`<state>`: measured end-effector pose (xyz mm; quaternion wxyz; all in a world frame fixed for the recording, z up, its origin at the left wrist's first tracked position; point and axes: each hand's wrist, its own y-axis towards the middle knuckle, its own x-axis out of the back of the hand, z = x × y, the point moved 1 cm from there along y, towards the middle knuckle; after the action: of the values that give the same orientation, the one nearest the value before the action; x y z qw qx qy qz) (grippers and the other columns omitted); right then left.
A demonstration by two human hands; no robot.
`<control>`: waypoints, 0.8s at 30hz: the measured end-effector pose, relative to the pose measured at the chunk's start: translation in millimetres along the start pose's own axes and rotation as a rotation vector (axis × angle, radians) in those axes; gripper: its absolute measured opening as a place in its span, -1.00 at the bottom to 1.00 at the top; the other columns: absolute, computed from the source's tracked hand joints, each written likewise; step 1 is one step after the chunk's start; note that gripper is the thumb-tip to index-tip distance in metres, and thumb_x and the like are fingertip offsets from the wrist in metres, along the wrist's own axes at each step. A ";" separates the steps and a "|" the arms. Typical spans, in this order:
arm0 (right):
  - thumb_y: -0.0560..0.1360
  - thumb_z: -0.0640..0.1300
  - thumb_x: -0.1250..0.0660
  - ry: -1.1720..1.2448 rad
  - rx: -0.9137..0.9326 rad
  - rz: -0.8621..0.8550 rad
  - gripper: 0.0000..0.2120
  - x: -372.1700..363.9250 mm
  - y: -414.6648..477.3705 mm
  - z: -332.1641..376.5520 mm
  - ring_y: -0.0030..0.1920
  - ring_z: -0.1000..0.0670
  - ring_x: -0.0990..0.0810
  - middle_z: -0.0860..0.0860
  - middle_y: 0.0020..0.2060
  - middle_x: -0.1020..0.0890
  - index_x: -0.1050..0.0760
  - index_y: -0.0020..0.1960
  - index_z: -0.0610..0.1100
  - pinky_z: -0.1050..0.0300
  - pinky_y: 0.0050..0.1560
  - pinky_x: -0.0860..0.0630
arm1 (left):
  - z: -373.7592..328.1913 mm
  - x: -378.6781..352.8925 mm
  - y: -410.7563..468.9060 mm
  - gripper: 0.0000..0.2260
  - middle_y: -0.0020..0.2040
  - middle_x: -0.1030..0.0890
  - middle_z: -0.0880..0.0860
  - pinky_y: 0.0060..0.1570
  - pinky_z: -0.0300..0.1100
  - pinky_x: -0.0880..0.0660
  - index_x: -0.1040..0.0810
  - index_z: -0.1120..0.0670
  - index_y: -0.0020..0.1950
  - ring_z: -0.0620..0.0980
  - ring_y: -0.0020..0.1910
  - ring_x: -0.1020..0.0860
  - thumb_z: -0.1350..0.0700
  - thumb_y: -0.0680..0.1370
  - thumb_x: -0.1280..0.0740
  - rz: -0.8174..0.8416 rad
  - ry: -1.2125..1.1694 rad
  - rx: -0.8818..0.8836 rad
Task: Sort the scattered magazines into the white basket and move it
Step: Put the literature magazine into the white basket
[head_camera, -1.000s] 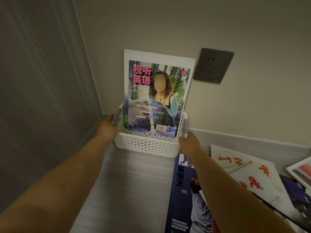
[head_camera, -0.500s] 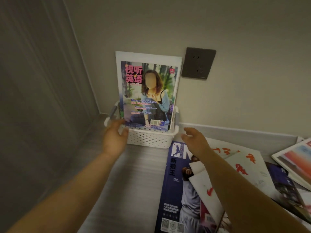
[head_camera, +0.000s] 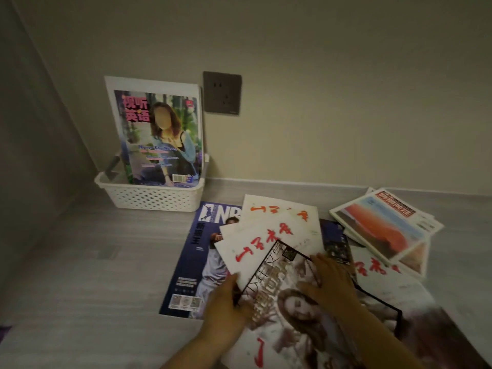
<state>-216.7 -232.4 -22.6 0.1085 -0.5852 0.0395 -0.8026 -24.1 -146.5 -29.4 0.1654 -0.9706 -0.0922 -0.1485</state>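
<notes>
Head view gives me the whole scene: the white basket (head_camera: 154,199) sits in the far left corner of the worktop (head_camera: 93,262), against the wall and just below a dark wall socket (head_camera: 222,92). It holds an upright magazine with pink title lettering (head_camera: 159,137), with at least one larger white sheet behind it leaning on the wall.

Nearer me lies the scattered pile. My left hand (head_camera: 226,307) has its fingers curled around the left edge of a black-bordered magazine with a woman on the cover (head_camera: 290,291), thumb tucked under the edge as far as I can tell, so I read it as gripping that cover. My right hand (head_camera: 328,283) lies flat on the same cover, fingers spread and open, pressing rather than holding. This magazine rests on top of several white magazines with red brush lettering (head_camera: 269,235), which in turn overlap a blue NBA magazine (head_camera: 197,265). A separate stack with an orange cover (head_camera: 386,225) lies off to the right, well apart from the basket.

I judge the step in hand to be picking up the next magazine for the basket; sorting is at an early stage, and most of the pile is still out. Next I would need to lift the black-bordered one clear without dragging the white ones along, stand it on end, and slot it in front of the upright magazine. Moving the basket comes only after the pile is gone.
</notes>
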 end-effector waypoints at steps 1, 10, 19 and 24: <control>0.39 0.17 -0.30 0.009 0.005 -0.001 -0.31 1.3 -3.5 -5.4 0.43 -0.03 -0.17 -0.02 0.44 -0.22 -0.14 0.41 -0.05 0.06 0.42 -0.13 | -1.1 -4.0 -2.6 -0.54 0.21 -0.56 0.14 0.22 -0.02 -0.45 -0.34 0.14 0.33 0.05 0.18 -0.52 0.26 0.44 -0.30 -0.043 0.043 -0.001; 0.31 0.18 -0.38 0.010 -0.020 0.150 -0.26 18.1 -2.9 -21.1 0.32 -0.10 -0.35 -0.10 0.32 -0.34 -0.18 0.36 -0.07 0.03 0.25 -0.36 | -1.8 -15.7 -18.1 -0.46 0.22 -0.54 0.14 0.19 -0.03 -0.46 -0.34 0.13 0.24 0.06 0.19 -0.48 0.35 0.30 -0.40 -0.028 0.117 0.173; 0.46 -0.08 -0.29 0.351 0.102 0.216 -0.79 42.1 -1.3 -10.8 -0.14 -0.03 -0.60 -0.11 -0.07 -0.61 -0.52 0.02 -0.18 0.25 -0.23 -0.48 | -35.3 -0.6 -18.9 -0.76 -0.19 -0.50 -0.02 -0.30 -0.25 -0.51 -0.44 0.01 -0.15 -0.02 -0.19 -0.53 0.32 0.37 -0.40 -0.225 -0.158 0.010; 0.50 -0.19 -0.25 0.617 0.218 0.237 -0.98 93.0 3.7 26.8 -0.38 0.09 -0.58 0.02 -0.23 -0.60 -0.45 -0.08 -0.10 0.37 -0.60 -0.44 | -64.1 33.4 0.1 -0.83 -0.23 -0.52 0.07 -0.28 -0.16 -0.50 -0.45 0.12 -0.13 0.02 -0.25 -0.52 0.35 0.41 -0.34 -0.317 -0.440 -0.036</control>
<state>-218.0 -254.8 71.6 0.2460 -0.2911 0.0521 -0.9231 -9.2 -164.6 39.1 0.0990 -0.9557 -0.2741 0.0403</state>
